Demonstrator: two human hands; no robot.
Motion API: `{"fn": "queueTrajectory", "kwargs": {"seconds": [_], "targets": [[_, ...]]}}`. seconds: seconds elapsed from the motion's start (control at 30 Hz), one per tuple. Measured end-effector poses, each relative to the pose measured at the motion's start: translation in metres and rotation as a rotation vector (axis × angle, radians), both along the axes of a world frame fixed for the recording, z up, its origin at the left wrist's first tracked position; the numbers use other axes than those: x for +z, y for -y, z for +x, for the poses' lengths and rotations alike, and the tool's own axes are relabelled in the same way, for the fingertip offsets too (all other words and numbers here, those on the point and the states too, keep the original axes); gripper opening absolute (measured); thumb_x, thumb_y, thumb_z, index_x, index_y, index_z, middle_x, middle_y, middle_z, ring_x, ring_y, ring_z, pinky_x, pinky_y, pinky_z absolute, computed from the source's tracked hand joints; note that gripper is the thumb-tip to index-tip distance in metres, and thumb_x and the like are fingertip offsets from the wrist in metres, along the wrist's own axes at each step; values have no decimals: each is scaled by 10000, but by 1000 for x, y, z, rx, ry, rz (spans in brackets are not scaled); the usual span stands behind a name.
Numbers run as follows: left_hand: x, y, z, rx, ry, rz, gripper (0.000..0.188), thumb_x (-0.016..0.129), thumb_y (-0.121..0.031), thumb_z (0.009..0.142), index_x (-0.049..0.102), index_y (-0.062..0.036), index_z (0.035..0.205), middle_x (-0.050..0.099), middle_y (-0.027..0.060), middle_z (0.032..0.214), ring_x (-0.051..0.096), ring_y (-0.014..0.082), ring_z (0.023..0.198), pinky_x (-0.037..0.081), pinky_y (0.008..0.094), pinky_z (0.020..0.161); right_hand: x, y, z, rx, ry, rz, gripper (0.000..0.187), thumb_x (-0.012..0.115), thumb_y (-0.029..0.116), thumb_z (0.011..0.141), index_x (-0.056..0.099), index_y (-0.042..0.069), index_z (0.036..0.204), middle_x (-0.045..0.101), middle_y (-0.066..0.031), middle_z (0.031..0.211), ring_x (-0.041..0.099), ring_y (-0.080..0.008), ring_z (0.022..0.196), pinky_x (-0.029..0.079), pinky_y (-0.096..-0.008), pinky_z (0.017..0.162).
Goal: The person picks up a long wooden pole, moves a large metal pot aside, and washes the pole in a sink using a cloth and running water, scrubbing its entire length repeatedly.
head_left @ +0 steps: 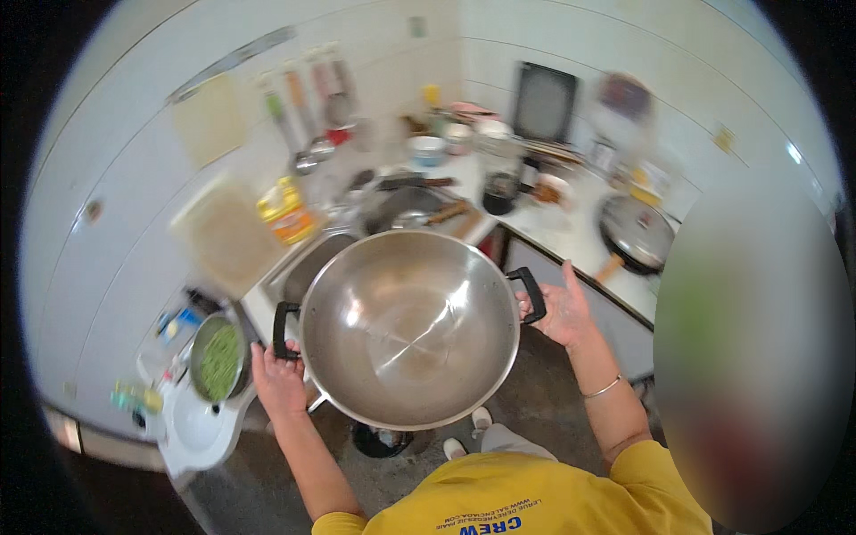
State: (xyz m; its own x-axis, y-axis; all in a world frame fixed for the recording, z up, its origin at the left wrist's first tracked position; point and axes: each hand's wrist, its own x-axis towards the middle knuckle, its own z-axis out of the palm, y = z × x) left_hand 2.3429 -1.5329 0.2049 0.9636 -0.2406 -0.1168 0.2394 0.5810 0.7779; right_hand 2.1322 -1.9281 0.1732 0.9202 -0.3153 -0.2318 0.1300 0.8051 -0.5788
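A wide stainless steel wok [406, 357] with two black loop handles is held up level in front of me, its shiny bowl bare inside. My left hand [280, 379] supports it at the left handle [283, 325], fingers hooked beneath and thumb lying outside. On the other side my right hand [562, 308] grips the right handle [533, 296], its thumb stretched upward and a bangle on the wrist. Fingertips of both hands are partly hidden by the handles.
Behind the wok are a sink [312, 267] and a yellow oil jug [285, 212]. At left, a bowl of chopped greens [218, 357] stands by a white washbasin [201, 428]. A lidded pan [635, 234] occupies the right counter. Blur covers the far right.
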Motion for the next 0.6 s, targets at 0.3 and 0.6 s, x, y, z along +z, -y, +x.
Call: {"fn": "queueTrajectory", "kwargs": {"seconds": [0.3,0.6], "targets": [[-35,145,-158,-437,-67,107,465,428,-478,911,526,-30,987,558,56,841,499,152,766,379,278,699,-16,13,-301,-515,-181,6,818,326,708,828,468,-57,1081,553,-134,869,540,-222,733,468,-381,717],[-14,290,-426,-714,-54,-70,426,459,-408,924,514,8,996,550,83,862,517,179,804,442,311,784,-17,3,-613,-890,-100,-15,756,355,661,855,474,-46,1095,563,-118,864,552,-209,761,479,-356,731]]}}
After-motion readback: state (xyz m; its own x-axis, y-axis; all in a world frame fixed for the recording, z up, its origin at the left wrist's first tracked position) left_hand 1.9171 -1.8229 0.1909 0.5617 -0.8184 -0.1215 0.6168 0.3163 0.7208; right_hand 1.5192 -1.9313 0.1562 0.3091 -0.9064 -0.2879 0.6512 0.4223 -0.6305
